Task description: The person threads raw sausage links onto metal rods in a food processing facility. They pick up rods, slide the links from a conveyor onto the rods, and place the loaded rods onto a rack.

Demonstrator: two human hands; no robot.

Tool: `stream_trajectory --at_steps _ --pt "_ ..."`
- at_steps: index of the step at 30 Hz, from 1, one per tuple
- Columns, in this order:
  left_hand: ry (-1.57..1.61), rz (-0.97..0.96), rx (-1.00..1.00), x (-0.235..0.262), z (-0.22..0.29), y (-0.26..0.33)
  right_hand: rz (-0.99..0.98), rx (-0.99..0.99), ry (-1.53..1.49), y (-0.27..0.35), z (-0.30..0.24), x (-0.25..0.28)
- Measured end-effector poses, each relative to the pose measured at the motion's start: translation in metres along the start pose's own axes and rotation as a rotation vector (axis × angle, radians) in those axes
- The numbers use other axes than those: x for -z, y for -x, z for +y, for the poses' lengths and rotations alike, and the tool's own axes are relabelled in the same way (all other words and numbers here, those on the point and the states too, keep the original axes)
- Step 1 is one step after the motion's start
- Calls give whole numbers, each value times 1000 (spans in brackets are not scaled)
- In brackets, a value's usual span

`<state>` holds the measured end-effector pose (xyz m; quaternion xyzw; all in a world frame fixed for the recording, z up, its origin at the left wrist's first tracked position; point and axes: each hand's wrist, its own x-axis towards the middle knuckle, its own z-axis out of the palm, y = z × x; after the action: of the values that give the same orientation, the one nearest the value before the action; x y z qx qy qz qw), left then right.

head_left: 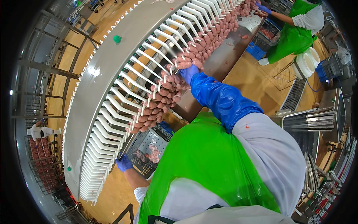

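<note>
Linked sausages [209, 41] hang in dense loops from the white hooks [126, 87] of a curved grey conveyor [87, 89]. My right hand [189, 73], in a purple glove and blue sleeve, is closed on sausage links at the hook tips around the middle of the row. Part of its fingers is hidden by the sausages. Lower left, my left hand [124, 163], also purple-gloved, is at the tips of hooks that carry no sausages. Its fingers look curled, but what they hold, if anything, is too small to make out.
Below the conveyor stands a dark crate [151, 149] with meat scraps. A metal table [220, 69] runs under the sausages. At the upper right, a co-worker in a green apron [294, 31] reaches to the same row. White buckets [305, 63] and stacked metal bars [315, 119] stand right.
</note>
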<state>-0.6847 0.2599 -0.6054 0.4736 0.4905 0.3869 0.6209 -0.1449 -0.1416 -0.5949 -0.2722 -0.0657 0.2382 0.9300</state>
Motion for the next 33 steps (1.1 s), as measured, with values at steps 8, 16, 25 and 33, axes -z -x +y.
stream_trajectory --at_steps 8,16,25,33 --pt "268 35 174 -85 2 28 25 -386 442 44 -7 -25" --pt "146 -43 166 -96 6 32 89 -273 457 48 -2 -32" --pt "305 -471 205 -247 6 119 -12 -418 138 26 4 4" --pt "273 -508 217 -262 -2 125 -281 -278 894 26 6 34"
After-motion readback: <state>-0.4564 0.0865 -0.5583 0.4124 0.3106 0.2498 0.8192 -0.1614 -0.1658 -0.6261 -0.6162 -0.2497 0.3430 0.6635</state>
